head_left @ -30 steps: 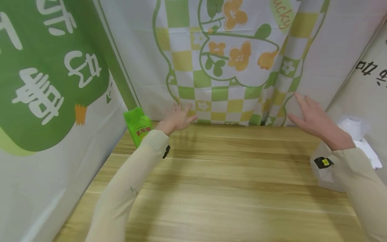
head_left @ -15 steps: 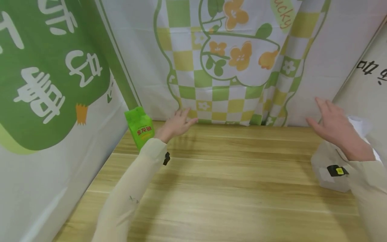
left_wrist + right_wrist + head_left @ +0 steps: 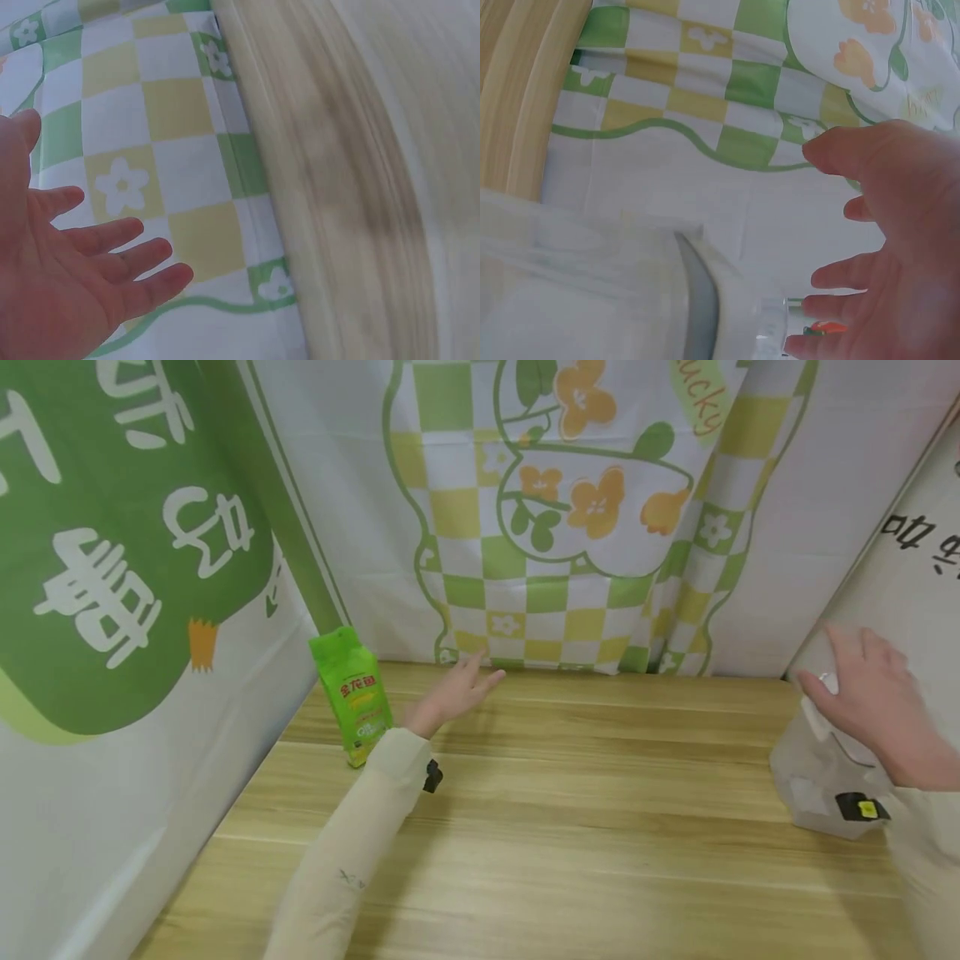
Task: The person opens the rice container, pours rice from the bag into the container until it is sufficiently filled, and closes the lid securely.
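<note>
Stretching out before the person, the wood-grain tabletop [image 3: 600, 827] runs back to a hanging cloth [image 3: 465, 510], white with green and yellow checks, orange flowers and the word "Lucky" high up. On the person's left hangs a pale sheet with a big green shape [image 3: 82, 668] bearing white characters; on the right another pale sheet [image 3: 900, 585] carries black ones. Two cream sleeves [image 3: 352, 843] reach forward over the wood, well apart.

Next in size, a translucent container [image 3: 806, 760] stands at the right of the tabletop, partly hidden by the right hand; from that wrist I see its clear wall, a curved grey band and a white part beside it. A bright green packet [image 3: 356, 693] with red lettering stands at the left, leaning a little, just beside the left cuff.

The right hand [image 3: 877, 702] hovers by the container, fingers straight and parted, thumb held away, gripping nothing; the container is right beside the fingertips, and I cannot tell whether they touch. The left hand [image 3: 453, 693] is spread too, holding nothing, its fingers pointing toward the back cloth, the packet off to their left.

Smallest, a black device [image 3: 432, 775] sits at each wrist.
</note>
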`<state>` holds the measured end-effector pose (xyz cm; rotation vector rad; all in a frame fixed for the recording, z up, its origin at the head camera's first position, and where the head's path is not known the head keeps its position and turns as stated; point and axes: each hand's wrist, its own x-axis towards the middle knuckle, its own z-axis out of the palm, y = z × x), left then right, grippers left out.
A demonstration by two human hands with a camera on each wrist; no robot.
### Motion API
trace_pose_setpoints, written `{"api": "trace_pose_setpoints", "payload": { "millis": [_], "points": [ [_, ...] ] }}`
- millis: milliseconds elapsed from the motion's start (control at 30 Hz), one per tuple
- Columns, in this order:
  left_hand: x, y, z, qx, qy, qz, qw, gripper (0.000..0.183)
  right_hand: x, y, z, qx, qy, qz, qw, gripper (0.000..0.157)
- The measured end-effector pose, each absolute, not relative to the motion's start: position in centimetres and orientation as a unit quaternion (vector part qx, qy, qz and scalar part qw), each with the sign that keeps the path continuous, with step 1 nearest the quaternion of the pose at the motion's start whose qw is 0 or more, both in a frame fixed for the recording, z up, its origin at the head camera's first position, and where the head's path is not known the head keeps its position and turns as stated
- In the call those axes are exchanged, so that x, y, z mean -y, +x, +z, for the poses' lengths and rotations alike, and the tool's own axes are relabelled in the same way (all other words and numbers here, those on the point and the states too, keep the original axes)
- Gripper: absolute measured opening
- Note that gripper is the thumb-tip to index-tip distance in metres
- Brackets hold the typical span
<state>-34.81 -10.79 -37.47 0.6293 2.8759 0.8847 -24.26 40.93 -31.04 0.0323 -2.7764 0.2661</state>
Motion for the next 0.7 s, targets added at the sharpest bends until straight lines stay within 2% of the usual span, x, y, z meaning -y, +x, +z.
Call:
{"api": "trace_pose_setpoints", "payload": {
  "millis": [333,500,600,700],
  "points": [
    [8.5,-34.6,-39.3,-0.921,0.224,0.316,0.029,0.077,-42.9,-23.2,-31.4,0.983,-0.074,0.102,0.136,0.088],
    [7.6,-34.7,-40.0,-0.911,0.217,0.348,0.034,0.076,-44.0,-22.5,-31.4,0.973,-0.174,0.132,0.071,0.104],
    [7.0,-34.6,-40.3,-0.902,0.216,0.373,0.039,0.077,-44.3,-22.3,-31.3,0.962,-0.219,0.155,0.044,0.105],
    [6.5,-34.4,-40.5,-0.893,0.214,0.393,0.046,0.078,-44.5,-22.1,-31.4,0.960,-0.222,0.169,0.028,0.102]
  ]
}}
